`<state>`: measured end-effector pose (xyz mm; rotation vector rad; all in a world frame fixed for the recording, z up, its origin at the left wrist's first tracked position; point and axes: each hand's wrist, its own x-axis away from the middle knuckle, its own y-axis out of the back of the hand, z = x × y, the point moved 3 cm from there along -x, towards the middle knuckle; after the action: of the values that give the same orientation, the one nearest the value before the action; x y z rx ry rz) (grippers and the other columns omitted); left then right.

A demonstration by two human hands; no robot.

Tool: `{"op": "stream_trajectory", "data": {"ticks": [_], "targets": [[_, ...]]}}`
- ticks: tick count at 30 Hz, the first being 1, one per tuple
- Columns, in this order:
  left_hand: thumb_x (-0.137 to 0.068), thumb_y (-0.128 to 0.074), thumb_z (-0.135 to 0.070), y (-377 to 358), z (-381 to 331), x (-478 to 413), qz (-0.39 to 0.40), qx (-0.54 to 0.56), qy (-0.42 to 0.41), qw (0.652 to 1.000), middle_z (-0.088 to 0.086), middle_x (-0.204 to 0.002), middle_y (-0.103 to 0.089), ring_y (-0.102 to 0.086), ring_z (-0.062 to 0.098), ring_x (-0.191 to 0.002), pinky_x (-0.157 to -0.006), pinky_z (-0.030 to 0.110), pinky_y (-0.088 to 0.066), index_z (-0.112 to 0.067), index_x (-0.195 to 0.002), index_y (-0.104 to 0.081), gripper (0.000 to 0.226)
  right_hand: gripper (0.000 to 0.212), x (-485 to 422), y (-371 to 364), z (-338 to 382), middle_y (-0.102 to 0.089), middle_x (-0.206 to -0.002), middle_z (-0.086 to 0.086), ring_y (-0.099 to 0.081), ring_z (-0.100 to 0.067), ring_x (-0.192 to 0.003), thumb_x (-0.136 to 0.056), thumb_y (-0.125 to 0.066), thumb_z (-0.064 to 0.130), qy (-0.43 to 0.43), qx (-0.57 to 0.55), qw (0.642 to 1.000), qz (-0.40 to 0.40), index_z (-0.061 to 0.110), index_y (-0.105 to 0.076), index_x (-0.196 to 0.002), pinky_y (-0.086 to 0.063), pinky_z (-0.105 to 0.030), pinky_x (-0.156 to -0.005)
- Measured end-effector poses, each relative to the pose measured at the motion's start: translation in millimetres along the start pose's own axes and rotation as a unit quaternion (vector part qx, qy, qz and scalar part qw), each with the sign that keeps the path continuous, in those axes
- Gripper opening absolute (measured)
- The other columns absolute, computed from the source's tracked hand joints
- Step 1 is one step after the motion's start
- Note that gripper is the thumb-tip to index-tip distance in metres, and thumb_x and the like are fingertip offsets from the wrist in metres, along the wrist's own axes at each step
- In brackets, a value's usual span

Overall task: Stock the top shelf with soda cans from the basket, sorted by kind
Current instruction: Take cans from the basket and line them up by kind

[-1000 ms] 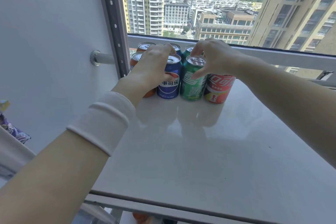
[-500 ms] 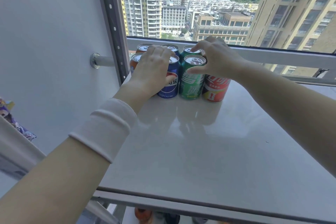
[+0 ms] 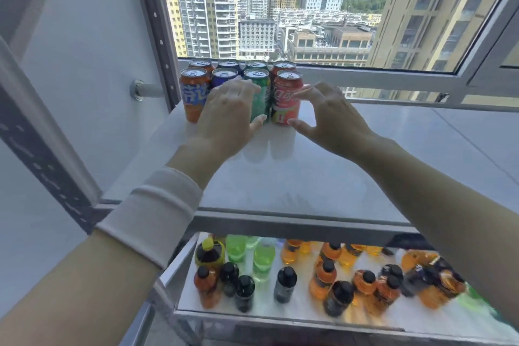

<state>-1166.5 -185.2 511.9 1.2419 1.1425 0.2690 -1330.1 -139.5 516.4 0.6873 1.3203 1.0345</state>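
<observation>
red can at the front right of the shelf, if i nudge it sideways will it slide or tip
The red can stands upright on its flat base on a glossy white shelf, so a low push would probably slide it. A push near the top seems likelier to tip it, as it is taller than wide. The green can sits close on one side, so it would likely bump that neighbour.

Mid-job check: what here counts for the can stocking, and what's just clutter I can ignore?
Job: orange cans, blue cans, green cans, red cans, two deep on the top shelf; left hand and right hand, both empty.

Ignore: bottles on the lower shelf; wall pipe.
</observation>
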Motion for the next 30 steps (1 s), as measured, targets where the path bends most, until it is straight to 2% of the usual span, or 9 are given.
{"op": "stream_trajectory", "data": {"ticks": [13, 19, 26, 30], "targets": [[-0.09, -0.054, -0.034, 15, -144, 133, 0.058, -0.015, -0.02, 0.998, 0.008, -0.142, -0.043, -0.03, 0.024, -0.137, -0.109, 0.035, -0.019, -0.012, -0.135, -0.041, 0.051, 0.053, 199, 48, -23, -0.04, -0.142, -0.012, -0.034, -0.026, -0.133, -0.09, -0.057, 0.033, -0.049, -0.029, 0.998, 0.004, 0.008, -0.042, -0.134, -0.028, -0.033, -0.108], [-0.091, -0.052, -0.035, 27, -177, 178, 0.061, 0.022, -0.032, 0.997, 0.008, -0.139, -0.046, -0.036, 0.024, -0.133, -0.106, 0.035, -0.023, -0.013, -0.133, -0.042, 0.049, 0.051, 261, 60, -14, -0.04, -0.143, -0.013, -0.025, -0.026, -0.14, -0.091, -0.056, 0.032, -0.072, -0.037, 0.997, -0.005, 0.006, -0.043, -0.133, -0.023, -0.036, -0.112], [-0.091, -0.052, -0.034, 2, -189, 244, 0.096, 0.07, -0.049, 0.992, 0.008, -0.138, -0.047, -0.035, 0.024, -0.134, -0.11, 0.035, -0.02, -0.012, -0.132, -0.044, 0.047, 0.047, 342, 34, -2, -0.046, -0.138, -0.016, -0.033, -0.029, -0.136, -0.089, -0.06, 0.024, -0.113, -0.03, 0.993, 0.006, 0.002, -0.049, -0.128, -0.024, -0.036, -0.112], [-0.091, -0.053, -0.033, -25, -195, 280, 0.139, 0.081, -0.045, 0.986, 0.01, -0.135, -0.049, -0.039, 0.026, -0.13, -0.108, 0.037, -0.024, -0.01, -0.131, -0.044, 0.048, 0.045, 387, 5, -2, -0.05, -0.133, -0.019, -0.037, -0.034, -0.132, -0.086, -0.063, 0.022, -0.135, -0.035, 0.989, 0.039, -0.001, -0.053, -0.124, -0.028, -0.045, -0.112]]}}
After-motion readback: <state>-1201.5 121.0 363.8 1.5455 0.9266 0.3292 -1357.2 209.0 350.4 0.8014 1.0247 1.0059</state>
